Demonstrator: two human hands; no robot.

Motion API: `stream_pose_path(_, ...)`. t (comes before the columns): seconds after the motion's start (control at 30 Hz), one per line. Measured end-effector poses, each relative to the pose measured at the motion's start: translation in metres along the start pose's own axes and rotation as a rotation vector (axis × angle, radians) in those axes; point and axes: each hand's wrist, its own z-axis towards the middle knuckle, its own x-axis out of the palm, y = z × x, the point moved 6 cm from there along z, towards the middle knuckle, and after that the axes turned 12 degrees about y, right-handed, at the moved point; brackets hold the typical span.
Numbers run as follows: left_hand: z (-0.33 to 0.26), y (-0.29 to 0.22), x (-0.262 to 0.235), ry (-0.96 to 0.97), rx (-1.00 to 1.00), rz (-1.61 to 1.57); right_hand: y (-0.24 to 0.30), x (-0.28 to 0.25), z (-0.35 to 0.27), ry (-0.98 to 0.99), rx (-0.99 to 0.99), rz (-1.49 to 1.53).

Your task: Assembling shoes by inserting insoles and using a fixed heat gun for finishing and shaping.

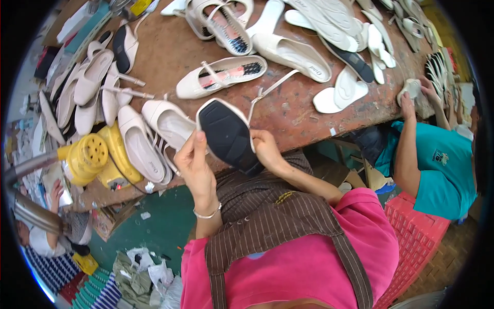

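While our left hand (pixel 194 164) stands up, fingers (pixel 191 147) gripping the white shoe with the black sole (pixel 226 135), our right hand (pixel 266 149) fingers grip it too.

A yellow heat gun (pixel 95 159) sits at nine o'clock on the brown workbench (pixel 170 51), cream shoes (pixel 221 74) lie toward twelve, and what may be loose insoles (pixel 342 92) rest around two.

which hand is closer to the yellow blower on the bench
Left. The left hand grips the left edge of the upturned shoe, just right of the yellow blower. The right hand holds the shoe's far side, farther away.
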Motion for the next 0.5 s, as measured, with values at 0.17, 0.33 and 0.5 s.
stream_pose_path(0.17, 0.007, 0.002, -0.005, -0.162, 0.031, -0.080, 0.017, 0.000, -0.005, 0.043, -0.055, 0.180)
stream_pose_path(0.33, 0.001, -0.012, 0.010, -0.057, 0.130, -0.182, 0.027, 0.005, -0.005, 0.104, -0.041, 0.332)
stream_pose_path(0.5, -0.012, -0.029, 0.028, -0.022, 0.205, 0.077, 0.018, 0.014, -0.005, 0.211, 0.063, 0.325)
